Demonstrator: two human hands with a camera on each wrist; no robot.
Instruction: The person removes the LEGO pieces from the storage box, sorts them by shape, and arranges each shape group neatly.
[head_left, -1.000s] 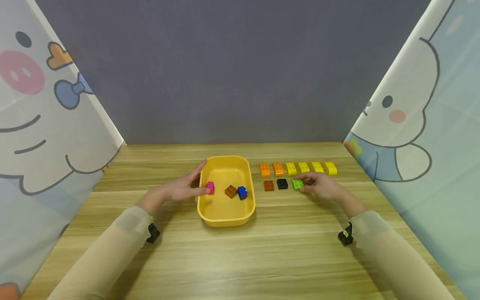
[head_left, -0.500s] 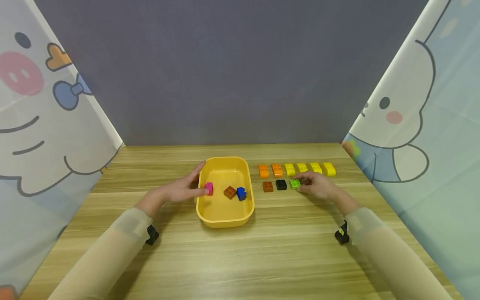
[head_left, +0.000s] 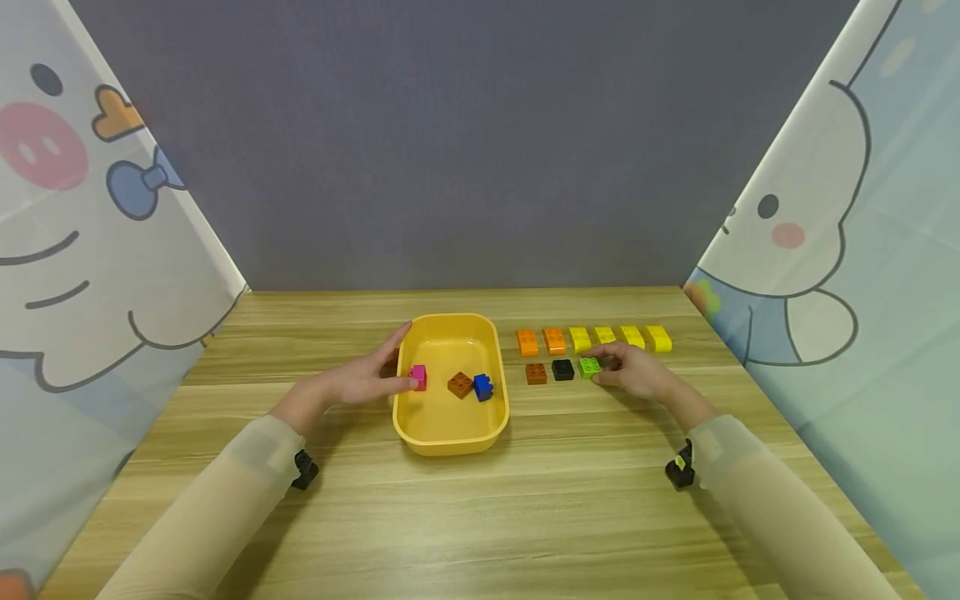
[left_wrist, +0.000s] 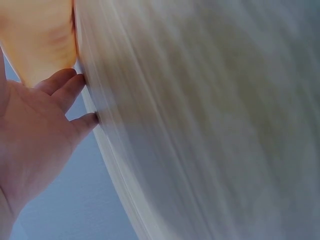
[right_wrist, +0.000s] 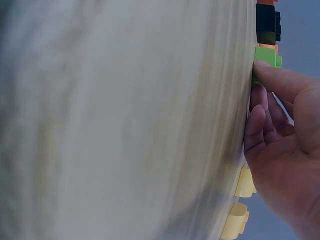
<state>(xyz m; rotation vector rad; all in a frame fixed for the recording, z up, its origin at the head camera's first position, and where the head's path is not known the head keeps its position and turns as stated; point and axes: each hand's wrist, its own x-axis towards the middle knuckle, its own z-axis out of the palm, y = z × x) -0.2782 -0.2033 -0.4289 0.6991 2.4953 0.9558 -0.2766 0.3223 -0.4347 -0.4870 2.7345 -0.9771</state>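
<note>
My left hand (head_left: 366, 377) holds the yellow plastic tub (head_left: 452, 446) at its left wall, thumb over the rim and fingers along the outside. In the left wrist view, the fingertips lie low by the tub and the tabletop. Inside the tub are a pink toy brick (head_left: 419, 377), a brown one (head_left: 460, 384) and a blue one (head_left: 483, 387). My right hand (head_left: 633, 371) pinches a bright green toy brick (head_left: 589, 367) between thumb and fingers at the table surface. Left of it, in the same row, sit a black brick (head_left: 562, 370) and a brown-orange brick (head_left: 536, 373).
Behind that row stands another line: two orange bricks, the nearer-left one (head_left: 527, 342) beside its twin (head_left: 554, 340), then several yellow bricks (head_left: 658, 338). A grey panel (head_left: 465, 150) rises at the table's back edge; printed cloths (head_left: 862, 375) hang on both sides.
My right hand has shifted the green brick slightly left, closer to the black one. The left hand and the tub keep their places; the head view has moved a little.
</note>
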